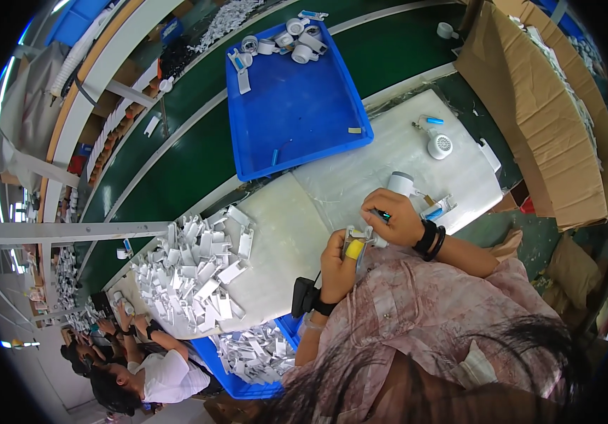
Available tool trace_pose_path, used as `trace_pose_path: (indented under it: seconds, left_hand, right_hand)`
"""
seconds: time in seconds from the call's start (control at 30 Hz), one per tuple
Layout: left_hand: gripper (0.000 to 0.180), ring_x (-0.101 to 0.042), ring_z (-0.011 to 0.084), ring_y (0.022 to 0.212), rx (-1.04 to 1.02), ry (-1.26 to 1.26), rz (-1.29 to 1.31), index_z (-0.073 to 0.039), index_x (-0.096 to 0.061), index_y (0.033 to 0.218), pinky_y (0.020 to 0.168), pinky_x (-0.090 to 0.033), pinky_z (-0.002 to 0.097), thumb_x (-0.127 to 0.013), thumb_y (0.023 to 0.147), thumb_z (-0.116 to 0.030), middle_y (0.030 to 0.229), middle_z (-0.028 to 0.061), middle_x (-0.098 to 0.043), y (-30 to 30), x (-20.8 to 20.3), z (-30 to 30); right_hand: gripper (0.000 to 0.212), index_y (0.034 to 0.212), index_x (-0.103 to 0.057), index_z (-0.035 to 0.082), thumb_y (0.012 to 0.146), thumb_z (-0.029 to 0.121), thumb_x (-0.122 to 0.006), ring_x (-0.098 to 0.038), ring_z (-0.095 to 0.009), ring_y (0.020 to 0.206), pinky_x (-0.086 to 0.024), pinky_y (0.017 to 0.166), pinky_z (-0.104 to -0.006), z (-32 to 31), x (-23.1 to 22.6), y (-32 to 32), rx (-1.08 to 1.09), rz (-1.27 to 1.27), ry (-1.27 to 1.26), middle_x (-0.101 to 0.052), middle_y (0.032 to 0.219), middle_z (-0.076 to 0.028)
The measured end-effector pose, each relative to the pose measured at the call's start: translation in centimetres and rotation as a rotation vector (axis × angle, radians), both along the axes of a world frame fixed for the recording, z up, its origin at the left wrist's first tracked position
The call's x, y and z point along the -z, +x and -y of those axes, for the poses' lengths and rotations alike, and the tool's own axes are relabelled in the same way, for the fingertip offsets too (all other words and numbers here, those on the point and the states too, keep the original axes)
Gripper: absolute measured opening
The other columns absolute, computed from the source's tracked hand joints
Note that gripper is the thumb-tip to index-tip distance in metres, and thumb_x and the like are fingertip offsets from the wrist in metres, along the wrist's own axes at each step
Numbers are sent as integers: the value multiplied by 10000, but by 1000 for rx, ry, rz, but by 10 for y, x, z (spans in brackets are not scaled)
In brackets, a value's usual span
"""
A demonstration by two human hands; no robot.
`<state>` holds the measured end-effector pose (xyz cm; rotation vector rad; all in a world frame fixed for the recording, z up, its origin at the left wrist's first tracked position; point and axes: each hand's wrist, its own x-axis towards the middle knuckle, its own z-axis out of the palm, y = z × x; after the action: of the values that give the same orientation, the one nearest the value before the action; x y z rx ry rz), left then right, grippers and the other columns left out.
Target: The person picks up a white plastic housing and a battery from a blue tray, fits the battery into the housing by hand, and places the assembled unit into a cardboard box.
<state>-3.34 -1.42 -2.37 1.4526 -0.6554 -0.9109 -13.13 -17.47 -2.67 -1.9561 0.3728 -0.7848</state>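
Observation:
My left hand, with a yellow cover on the thumb, grips a small white plastic part close to my chest. My right hand presses on the same part from the right, with a small dark and blue tool showing between its fingers. Just beyond my right hand a white cylindrical piece stands on the white padded mat. A pile of flat white plastic pieces lies on the mat to my left.
A blue tray with several white round parts at its far end sits on the green belt. A round white vented part lies on the mat. A cardboard box stands at right. Another blue bin of white pieces is at lower left, beside a co-worker.

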Motion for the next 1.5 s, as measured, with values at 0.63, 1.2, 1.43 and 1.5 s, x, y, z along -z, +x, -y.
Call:
trace_pose_path:
  seconds: [0.63, 1.2, 1.43, 1.5]
  left_hand:
    - [177, -540, 28, 778, 24, 49, -203, -18, -569, 1075, 647, -389, 176, -599, 931, -117, 924, -8, -632, 23, -12, 6]
    - [273, -654, 218, 745, -455, 59, -5, -9, -521, 1114, 632, -567, 348, -497, 968, -238, 974, 135, -647, 228, -1, -4]
    - [386, -528, 300, 1152, -822, -400, -289, -35, -476, 1285, 959, -446, 458, -446, 969, -254, 1244, 131, -546, 352, 132, 13]
    - [394, -493, 281, 1199, -826, -460, -320, -42, -451, 1316, 999, -407, 435, -460, 967, -225, 1323, 127, -494, 352, 155, 17]
  right_hand:
    - [70, 836, -637, 35, 815, 101, -644, -627, -265, 718, -497, 634, -323, 5, 9, 16, -14, -50, 15, -628, 831, -108]
    - [188, 1021, -588, 28, 834, 16, -588, -627, -286, 834, -507, 712, -346, 77, 32, -54, 179, -527, -60, -597, 997, -151]
    - [163, 898, -582, 62, 738, 27, -594, -591, -341, 825, -494, 702, -405, 74, 55, -88, 180, -638, -242, -591, 925, -144]
    - [176, 910, -594, 81, 740, 35, -601, -588, -338, 868, -489, 727, -408, 71, 60, -93, 139, -635, -246, -597, 935, -139]
